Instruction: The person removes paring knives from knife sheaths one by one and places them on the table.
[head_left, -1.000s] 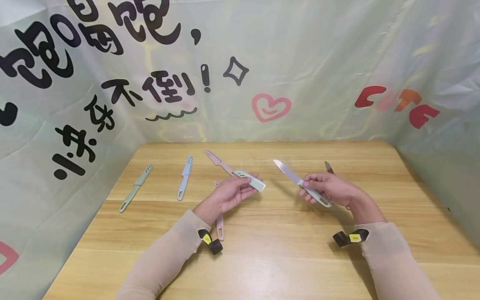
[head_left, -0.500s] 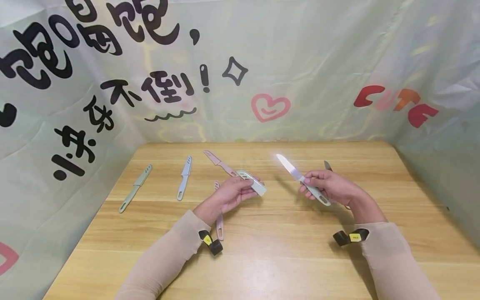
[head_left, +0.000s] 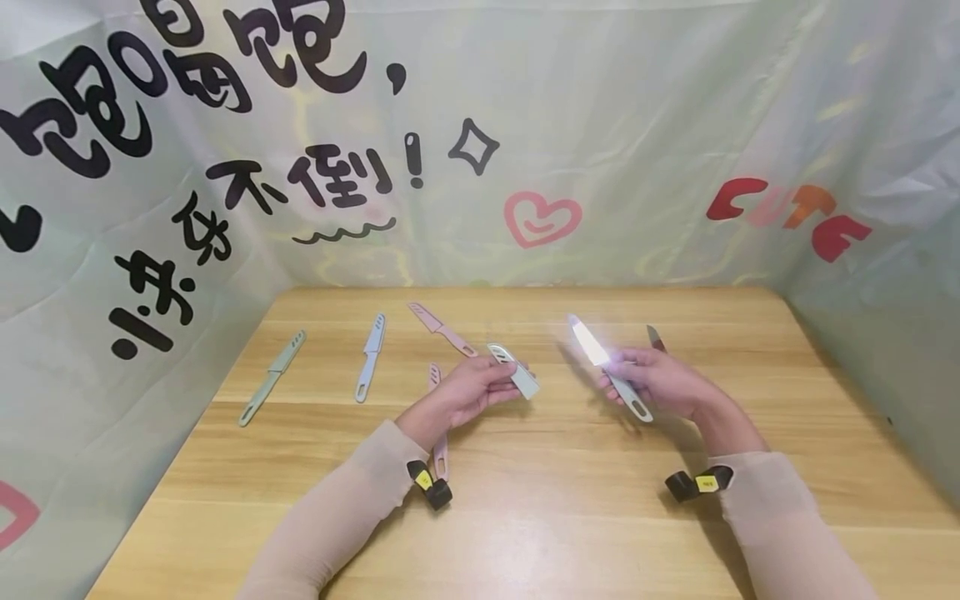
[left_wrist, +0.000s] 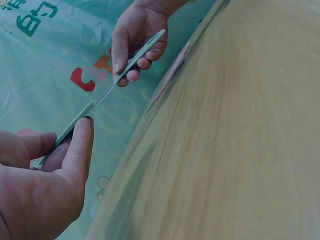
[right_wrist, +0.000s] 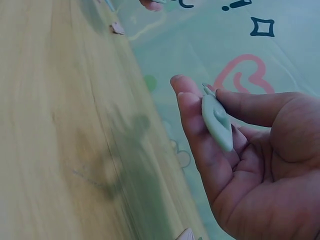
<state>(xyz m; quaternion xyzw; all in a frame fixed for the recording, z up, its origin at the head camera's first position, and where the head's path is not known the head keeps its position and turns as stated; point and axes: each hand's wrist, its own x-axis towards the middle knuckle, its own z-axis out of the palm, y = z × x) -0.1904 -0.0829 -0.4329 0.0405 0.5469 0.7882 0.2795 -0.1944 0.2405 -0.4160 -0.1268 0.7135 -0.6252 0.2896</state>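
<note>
My left hand (head_left: 472,392) pinches a pale green knife sheath (head_left: 527,383) between thumb and fingers, above the table's middle. My right hand (head_left: 663,382) grips a paring knife by its pale green handle (head_left: 632,402). The bare, shiny blade (head_left: 588,340) slants up and to the left, apart from the sheath in the head view. From the left wrist, sheath (left_wrist: 67,130) and knife handle (left_wrist: 142,55) appear nearly in line, both edge-on. In the right wrist view the handle's butt (right_wrist: 216,125) faces the camera between thumb and fingers.
A green sheathed knife (head_left: 272,379) and a blue one (head_left: 370,358) lie at left. One pink sheathed knife (head_left: 442,329) lies farther back; another (head_left: 440,458) is partly under the left arm. Behind the right hand, a bare blade (head_left: 656,337) shows, mostly hidden.
The knife in my right hand has turned steeper, its tip shifting right. My left hand has tilted the sheath steeper and moved slightly right. Both grips stay the same.
</note>
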